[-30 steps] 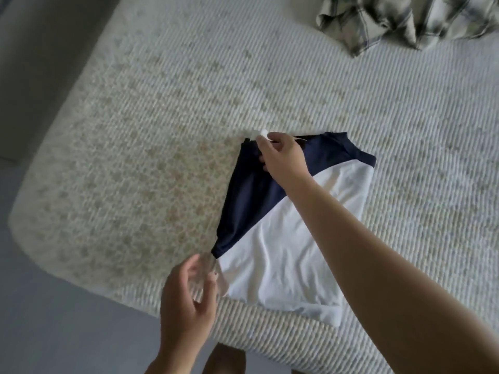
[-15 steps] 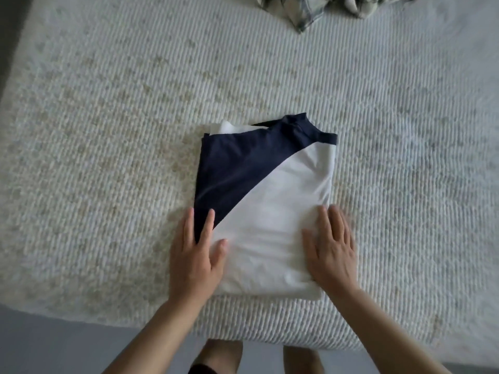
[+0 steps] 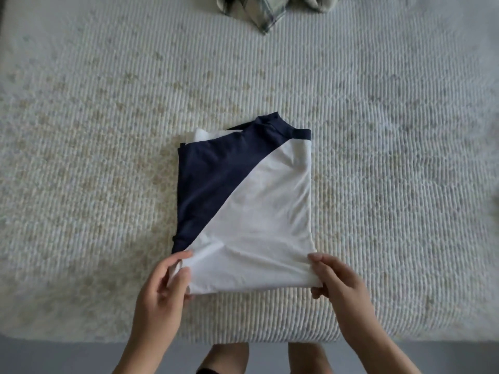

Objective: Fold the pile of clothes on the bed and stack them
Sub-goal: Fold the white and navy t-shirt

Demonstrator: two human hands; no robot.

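**Figure: Near-edge grip on a folded shirt**

The navy-and-white shirt [image 3: 243,201], folded to a rectangle, lies at the centre of the frame on the ribbed bedspread [image 3: 108,130]. My left hand [image 3: 162,300], at lower left, pinches the shirt's near left corner between thumb and curled fingers. My right hand [image 3: 337,287], at lower right, grips the near right corner, with the thumb on top and the fingers tucked under the edge; how far under cannot be seen. A plaid garment [image 3: 259,9] lies crumpled at the top edge of the frame, well apart from the shirt.

Risks, as I judge them: with only 2 near corners held, lifting may let the far layers slide open, because the white under-layer already shows at the upper left. Uneven pull between my hands could skew the fold. The shirt also lies near the bed's edge and could slip off if released.
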